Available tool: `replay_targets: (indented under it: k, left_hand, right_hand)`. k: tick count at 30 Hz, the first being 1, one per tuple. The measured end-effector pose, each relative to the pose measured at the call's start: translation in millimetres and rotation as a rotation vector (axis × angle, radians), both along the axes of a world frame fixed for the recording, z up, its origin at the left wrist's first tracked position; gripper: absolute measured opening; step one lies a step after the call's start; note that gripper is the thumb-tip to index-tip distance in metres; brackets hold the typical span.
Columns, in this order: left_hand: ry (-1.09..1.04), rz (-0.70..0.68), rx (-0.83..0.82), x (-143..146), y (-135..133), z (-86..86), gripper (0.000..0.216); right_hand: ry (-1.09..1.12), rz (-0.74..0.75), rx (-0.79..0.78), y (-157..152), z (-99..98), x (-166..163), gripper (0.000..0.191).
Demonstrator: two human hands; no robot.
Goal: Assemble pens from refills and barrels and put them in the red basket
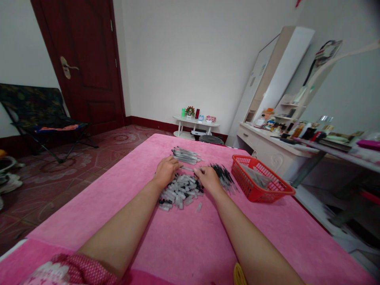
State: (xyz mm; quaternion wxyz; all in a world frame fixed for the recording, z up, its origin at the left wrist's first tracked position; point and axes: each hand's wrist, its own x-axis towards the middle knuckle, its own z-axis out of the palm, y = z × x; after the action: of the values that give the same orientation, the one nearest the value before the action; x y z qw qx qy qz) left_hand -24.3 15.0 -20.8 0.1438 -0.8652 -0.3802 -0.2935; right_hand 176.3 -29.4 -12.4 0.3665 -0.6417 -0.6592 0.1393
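Note:
A thin, clear pen barrel (187, 168) spans the gap between my two hands, above the pile. My left hand (167, 171) is closed at its left end, and my right hand (208, 177) pinches its right end. Below them lies a heap of translucent and black pen caps (180, 192), with one loose cap (199, 207) at its front right. Just beyond my left hand is a stack of pens (186, 155). Dark pen refills (225, 177) are spread beside my right hand. My fingertips are too small to make out in detail.
A red plastic basket (261, 194) holding clear pen parts (257, 176) stands right of the refills on the pink tablecloth (178, 245). Something yellow (239, 274) lies near my right forearm. A cluttered dressing table (267, 138) stands right, a folding chair (44, 107) left.

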Motion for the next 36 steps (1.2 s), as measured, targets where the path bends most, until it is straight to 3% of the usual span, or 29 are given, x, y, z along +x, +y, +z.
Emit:
replay_targets:
  k: [2, 4, 10, 15, 21, 24, 30, 33, 36]
  left_hand:
    - [0.004, -0.002, -0.002, -0.4, 0.2, -0.2, 0.026]
    - [-0.001, -0.007, -0.003, -0.8, 0.3, -0.3, 0.026]
    - [0.006, -0.003, -0.004, -0.8, -0.5, 0.3, 0.028]
    - [0.045, -0.014, -0.015, -0.1, -0.7, 1.0, 0.030]
    - [0.022, -0.019, -0.033, -0.3, -2.0, 2.8, 0.028]
    - [0.014, -0.026, -0.051, -1.6, -1.0, 2.6, 0.027]
    - [-0.039, -0.003, -0.064, -5.1, 1.7, -0.8, 0.025]
    - [-0.090, 0.010, -0.065, -5.7, 2.4, -2.7, 0.023]
    - [-0.289, 0.055, -0.108, -3.5, 5.0, -2.6, 0.022]
  right_hand:
    - [-0.025, -0.014, -0.009, -0.2, -0.6, 0.1, 0.027]
    - [0.000, -0.008, 0.010, 0.8, -1.6, 0.0, 0.014]
    - [-0.010, 0.001, 0.010, 0.7, -0.8, 0.1, 0.027]
    - [0.023, 0.020, 0.028, 1.3, -3.0, 1.3, 0.010]
    - [-0.004, 0.025, -0.007, 1.0, -4.0, 2.0, 0.025]
    - [-0.018, 0.018, 0.005, -0.1, -1.2, 3.6, 0.014]
    - [0.009, -0.023, 0.027, 3.3, 0.1, 7.6, 0.009]
    - [0.012, 0.038, -0.006, 2.2, -0.9, 4.0, 0.011]
    - [0.019, 0.129, -0.001, 0.0, -1.0, -2.1, 0.014]
